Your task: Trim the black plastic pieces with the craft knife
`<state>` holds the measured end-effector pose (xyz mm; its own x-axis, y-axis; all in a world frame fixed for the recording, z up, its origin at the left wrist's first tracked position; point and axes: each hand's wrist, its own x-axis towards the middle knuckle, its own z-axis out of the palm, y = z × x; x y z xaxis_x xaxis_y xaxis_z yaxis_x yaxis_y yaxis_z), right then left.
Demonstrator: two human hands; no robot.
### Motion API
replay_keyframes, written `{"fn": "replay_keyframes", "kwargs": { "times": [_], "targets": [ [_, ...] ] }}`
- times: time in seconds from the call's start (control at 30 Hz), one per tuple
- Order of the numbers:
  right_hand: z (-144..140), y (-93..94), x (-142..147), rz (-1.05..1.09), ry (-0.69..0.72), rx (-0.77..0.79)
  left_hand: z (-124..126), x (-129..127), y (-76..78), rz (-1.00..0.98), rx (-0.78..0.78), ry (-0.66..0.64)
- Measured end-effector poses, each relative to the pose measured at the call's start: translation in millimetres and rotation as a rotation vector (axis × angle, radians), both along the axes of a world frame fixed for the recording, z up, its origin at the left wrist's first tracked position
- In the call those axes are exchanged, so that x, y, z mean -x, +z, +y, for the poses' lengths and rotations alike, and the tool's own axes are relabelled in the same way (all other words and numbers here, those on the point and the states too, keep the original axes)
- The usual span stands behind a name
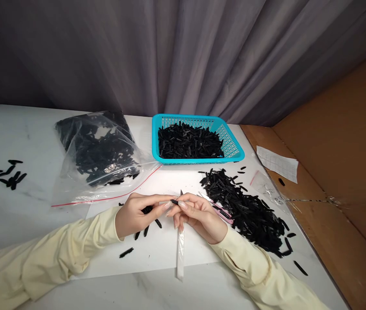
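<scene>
Left hand (pixel 134 214) and right hand (pixel 197 215) meet over the tabletop (pixel 40 206), fingers pinched together on one small black piece (pixel 174 201); the right also grips a white strip (pixel 180 247). A loose black pile (pixel 250 211) crowds the right, with a teal basket (pixel 231 144) and clear bag (pixel 101 155) behind.

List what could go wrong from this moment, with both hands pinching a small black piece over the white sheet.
1. The black piece is held only at the fingertips of the left hand and right hand; it may slip.
2. The loose pile lies close to the right sleeve and the table edge; pieces could be swept off.
</scene>
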<state>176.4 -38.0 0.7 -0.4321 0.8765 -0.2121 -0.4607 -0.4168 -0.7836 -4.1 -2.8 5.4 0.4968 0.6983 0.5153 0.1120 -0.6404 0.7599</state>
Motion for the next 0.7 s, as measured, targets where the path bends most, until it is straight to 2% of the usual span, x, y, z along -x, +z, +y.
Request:
{"fn": "replay_keyframes", "kwargs": {
  "times": [0.7],
  "targets": [
    [2.1, 1.0, 0.4, 0.004, -0.049, 0.027, -0.5, 0.4, -1.0, 0.034, -0.012, 0.012]
  ]
}}
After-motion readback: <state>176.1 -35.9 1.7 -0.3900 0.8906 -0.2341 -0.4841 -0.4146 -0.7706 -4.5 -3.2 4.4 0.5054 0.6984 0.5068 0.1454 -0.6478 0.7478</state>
